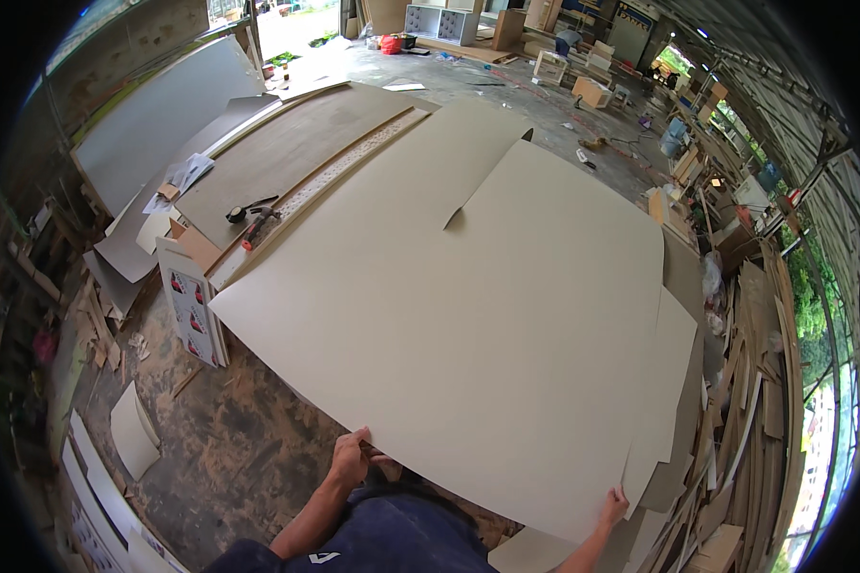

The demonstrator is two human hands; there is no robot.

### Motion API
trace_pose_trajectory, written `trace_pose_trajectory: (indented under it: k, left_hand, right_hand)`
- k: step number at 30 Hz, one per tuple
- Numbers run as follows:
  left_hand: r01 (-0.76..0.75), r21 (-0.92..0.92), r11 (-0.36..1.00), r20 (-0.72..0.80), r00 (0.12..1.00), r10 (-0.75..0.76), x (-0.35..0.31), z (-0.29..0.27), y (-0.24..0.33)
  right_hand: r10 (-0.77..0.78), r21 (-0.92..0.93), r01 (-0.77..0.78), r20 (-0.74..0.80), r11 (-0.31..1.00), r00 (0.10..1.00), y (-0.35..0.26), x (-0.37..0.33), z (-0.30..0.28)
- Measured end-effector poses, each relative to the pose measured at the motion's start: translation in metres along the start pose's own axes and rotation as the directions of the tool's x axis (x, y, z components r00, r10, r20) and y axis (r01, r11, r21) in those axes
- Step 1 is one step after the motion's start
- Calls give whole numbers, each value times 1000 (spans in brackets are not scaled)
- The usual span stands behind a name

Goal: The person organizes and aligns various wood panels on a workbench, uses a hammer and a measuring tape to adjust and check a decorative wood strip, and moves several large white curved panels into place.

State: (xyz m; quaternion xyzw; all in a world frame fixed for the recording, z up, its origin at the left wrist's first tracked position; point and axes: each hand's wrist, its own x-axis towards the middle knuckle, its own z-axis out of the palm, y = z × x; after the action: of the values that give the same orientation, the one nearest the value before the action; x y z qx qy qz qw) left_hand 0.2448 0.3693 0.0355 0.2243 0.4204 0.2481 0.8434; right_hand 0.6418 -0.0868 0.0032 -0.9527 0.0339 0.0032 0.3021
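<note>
A large, thin cream sheet point(468, 315) spreads out in front of me over other sheets. My left hand point(351, 460) grips its near edge left of my body, fingers closed around the edge. Near the sheet's right corner, my right hand point(615, 503) pinches the edge as well. A slit or gap runs from the far side into the sheet's middle, with a curled, lifted lip point(454, 219) at its near end. Along the right, further cream layers point(677, 353) show from under the sheet.
On a brown board point(291, 143) lie a black tape measure point(236, 215) and an orange-handled tool point(256, 232), beside a long wooden strip point(339, 170). Offcuts point(741, 420) pile up on the right. Printed panels point(193, 310) stand at the left, above a sawdust-strewn floor point(229, 420).
</note>
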Motion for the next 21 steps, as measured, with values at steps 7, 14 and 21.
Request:
trace_pose_trajectory:
  k: [7, 14, 21]
  left_hand:
    - [56, -53, 997, -119, 991, -62, -1, -8, 14]
    - [-25, 59, 998, -294, 955, 41, 20, -71, 82]
    - [-193, 971, -139, 237, 763, 602, 18, -76, 165]
  right_hand:
    - [-507, -300, 539, 185, 787, 842, -106, -81, 30]
    - [-625, -68, 883, 681, 464, 381, -192, -221, 70]
    - [-594, -178, 817, 606, 548, 530, -179, -230, 98]
